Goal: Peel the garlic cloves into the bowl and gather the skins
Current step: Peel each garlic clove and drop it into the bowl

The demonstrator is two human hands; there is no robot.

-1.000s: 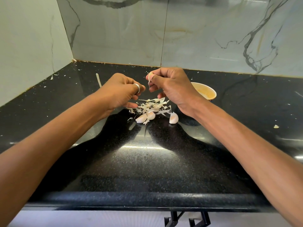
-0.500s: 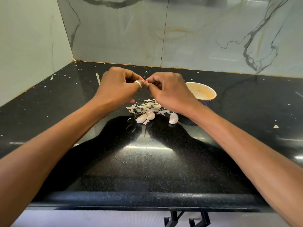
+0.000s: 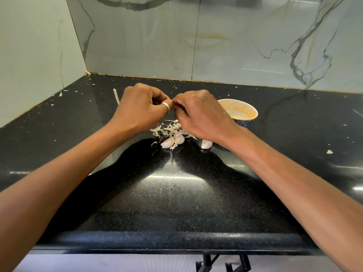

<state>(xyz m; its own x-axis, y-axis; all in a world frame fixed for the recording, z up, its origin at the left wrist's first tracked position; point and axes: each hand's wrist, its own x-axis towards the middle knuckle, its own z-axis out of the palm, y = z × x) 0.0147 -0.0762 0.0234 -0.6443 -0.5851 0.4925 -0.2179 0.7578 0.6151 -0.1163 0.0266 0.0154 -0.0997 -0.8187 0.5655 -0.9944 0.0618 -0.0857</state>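
1. Two bare forearms reached in from the near corners over the black countertop (image 3: 176,203) and converged toward its middle.
2. I counted three garlic cloves (image 3: 168,142) on the countertop. Two touched each other at the near edge of the skins. One lay apart to their right, just beside the right wrist. One loose scrap (image 3: 329,152) lay well off to the right.
3. One pile of skins (image 3: 170,129) lay just behind the pair, partly under the right hand.
4. The left hand (image 3: 140,108) and right hand (image 3: 200,116) hung above the pile, backs up and fingers curled inward. Their fingertips pressed together at one shared point, and I could not tell what they pinched. The left hand wore one ring (image 3: 166,106).
5. One bowl (image 3: 249,114), pale inside and dark blue outside, stood just behind and right of the right hand, partly hidden by it.
6. One pale strip (image 3: 116,96) lay beyond the left hand.
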